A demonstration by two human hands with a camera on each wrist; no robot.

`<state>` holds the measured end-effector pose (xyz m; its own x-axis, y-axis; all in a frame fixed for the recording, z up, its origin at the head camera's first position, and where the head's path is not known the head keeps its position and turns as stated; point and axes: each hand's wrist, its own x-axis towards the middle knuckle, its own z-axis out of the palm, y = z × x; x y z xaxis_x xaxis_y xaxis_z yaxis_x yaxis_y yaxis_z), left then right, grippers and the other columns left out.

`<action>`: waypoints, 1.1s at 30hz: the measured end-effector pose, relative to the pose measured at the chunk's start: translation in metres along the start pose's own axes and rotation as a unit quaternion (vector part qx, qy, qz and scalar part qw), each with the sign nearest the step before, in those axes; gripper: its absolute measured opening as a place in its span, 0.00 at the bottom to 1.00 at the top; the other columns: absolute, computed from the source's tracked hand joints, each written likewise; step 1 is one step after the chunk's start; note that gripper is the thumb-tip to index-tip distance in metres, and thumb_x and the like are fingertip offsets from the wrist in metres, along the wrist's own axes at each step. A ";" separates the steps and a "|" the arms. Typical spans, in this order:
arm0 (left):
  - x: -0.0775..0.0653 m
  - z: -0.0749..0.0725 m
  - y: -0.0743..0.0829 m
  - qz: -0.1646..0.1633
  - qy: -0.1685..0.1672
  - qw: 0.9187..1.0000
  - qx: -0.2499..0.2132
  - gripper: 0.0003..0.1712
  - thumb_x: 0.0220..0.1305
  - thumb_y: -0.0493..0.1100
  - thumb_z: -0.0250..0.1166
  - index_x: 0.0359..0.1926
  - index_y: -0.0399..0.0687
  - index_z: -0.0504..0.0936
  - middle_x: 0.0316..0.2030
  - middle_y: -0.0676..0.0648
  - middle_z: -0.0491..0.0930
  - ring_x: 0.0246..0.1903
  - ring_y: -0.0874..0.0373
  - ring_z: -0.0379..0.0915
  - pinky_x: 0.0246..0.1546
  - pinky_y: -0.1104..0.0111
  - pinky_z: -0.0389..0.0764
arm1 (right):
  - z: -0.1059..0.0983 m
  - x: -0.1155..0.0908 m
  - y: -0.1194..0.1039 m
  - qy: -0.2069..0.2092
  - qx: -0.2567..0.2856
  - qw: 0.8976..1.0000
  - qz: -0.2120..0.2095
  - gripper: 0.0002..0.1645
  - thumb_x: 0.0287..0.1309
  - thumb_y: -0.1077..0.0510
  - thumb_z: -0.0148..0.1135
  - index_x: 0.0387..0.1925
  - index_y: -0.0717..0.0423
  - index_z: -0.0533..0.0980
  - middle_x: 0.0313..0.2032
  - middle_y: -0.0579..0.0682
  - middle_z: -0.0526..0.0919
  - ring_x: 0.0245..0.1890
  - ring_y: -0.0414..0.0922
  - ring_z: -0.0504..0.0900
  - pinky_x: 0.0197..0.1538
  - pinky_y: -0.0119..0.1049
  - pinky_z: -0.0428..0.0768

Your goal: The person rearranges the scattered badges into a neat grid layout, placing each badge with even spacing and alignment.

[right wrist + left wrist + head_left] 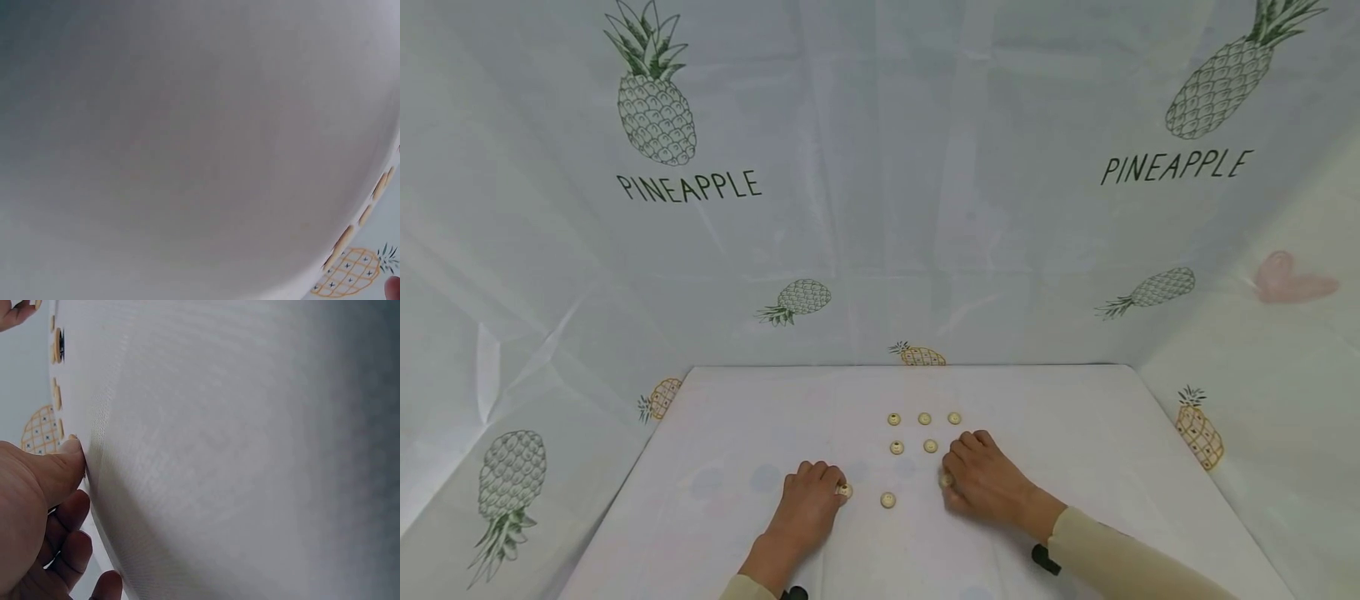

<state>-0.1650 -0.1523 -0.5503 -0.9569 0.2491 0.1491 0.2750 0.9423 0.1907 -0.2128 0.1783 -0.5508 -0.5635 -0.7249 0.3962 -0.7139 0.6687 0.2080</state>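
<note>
Small round beige discs with dark marks on top lie on the white table. My left hand [808, 504] pinches one beige disc [846, 491] at its fingertips, low over the cloth. In the left wrist view its thumb [59, 469] presses down near the surface and the other fingers curl beneath. To the right, my right hand [988, 483] holds another beige disc [946, 480] between thumb and fingers, partly covered by them. Between the two hands sits a single disc [888, 500]. Only a fingertip [392, 289] of the right hand shows in the right wrist view.
Behind the hands, three discs form a back row, its middle one [924, 418] between two others. Two more, a left one [897, 447] and a right one [930, 446], lie in front. A white pineapple-print sheet [895, 208] hangs around the table [760, 400].
</note>
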 end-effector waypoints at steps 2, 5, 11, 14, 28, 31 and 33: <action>0.000 0.001 0.000 0.000 -0.002 1.000 -0.002 0.12 0.63 0.48 0.76 0.42 0.52 0.82 0.38 0.54 0.78 0.40 0.57 0.69 0.41 0.57 0.73 | 0.000 -0.002 0.003 -0.005 -0.005 1.000 0.003 0.10 0.65 0.47 0.62 0.35 0.49 0.75 0.36 0.45 0.77 0.39 0.45 0.71 0.52 0.46 0.72; 0.000 0.001 0.000 0.001 -0.004 1.000 -0.004 0.12 0.64 0.48 0.76 0.43 0.52 0.82 0.38 0.54 0.78 0.40 0.57 0.69 0.41 0.57 0.73 | -0.002 -0.005 0.008 -0.012 -0.006 1.000 0.014 0.11 0.64 0.47 0.62 0.36 0.50 0.76 0.36 0.44 0.77 0.40 0.45 0.71 0.52 0.46 0.72; 0.000 0.000 0.000 0.003 0.001 1.000 -0.001 0.12 0.63 0.47 0.76 0.42 0.52 0.82 0.38 0.54 0.79 0.41 0.56 0.70 0.41 0.57 0.73 | -0.003 -0.012 0.019 -0.011 0.000 0.999 0.039 0.11 0.62 0.49 0.65 0.36 0.50 0.76 0.34 0.44 0.75 0.39 0.46 0.69 0.51 0.46 0.71; 0.001 0.000 0.000 0.003 0.003 1.000 0.002 0.13 0.63 0.47 0.76 0.42 0.52 0.82 0.38 0.54 0.78 0.41 0.56 0.70 0.41 0.56 0.73 | -0.004 -0.017 0.024 -0.014 0.009 0.999 0.051 0.11 0.62 0.49 0.67 0.36 0.50 0.75 0.33 0.43 0.74 0.39 0.46 0.68 0.51 0.46 0.70; 0.002 -0.001 0.000 0.000 0.000 1.000 0.004 0.13 0.62 0.47 0.77 0.42 0.52 0.82 0.38 0.53 0.79 0.41 0.56 0.70 0.41 0.56 0.74 | -0.001 -0.025 0.028 -0.014 0.037 0.998 0.047 0.10 0.62 0.50 0.71 0.36 0.48 0.77 0.35 0.41 0.76 0.39 0.42 0.70 0.50 0.46 0.71; 0.002 -0.001 0.000 0.000 0.000 1.000 0.003 0.13 0.62 0.47 0.77 0.42 0.52 0.83 0.38 0.53 0.79 0.41 0.55 0.70 0.41 0.55 0.74 | 0.000 -0.024 0.027 -0.020 0.036 0.998 0.045 0.10 0.63 0.50 0.70 0.36 0.47 0.77 0.35 0.41 0.76 0.39 0.42 0.70 0.51 0.45 0.71; 0.002 -0.001 0.001 -0.001 0.000 1.000 0.002 0.13 0.62 0.47 0.77 0.42 0.52 0.83 0.38 0.53 0.79 0.41 0.55 0.70 0.42 0.55 0.75 | 0.000 -0.023 0.026 -0.024 0.036 0.998 0.044 0.09 0.64 0.50 0.70 0.37 0.47 0.77 0.35 0.41 0.76 0.39 0.42 0.70 0.51 0.45 0.71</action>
<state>-0.1667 -0.1513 -0.5489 -0.9577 0.2470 0.1478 0.2723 0.9440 0.1863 -0.2188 0.2125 -0.5544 -0.6434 -0.6719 0.3667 -0.6874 0.7180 0.1094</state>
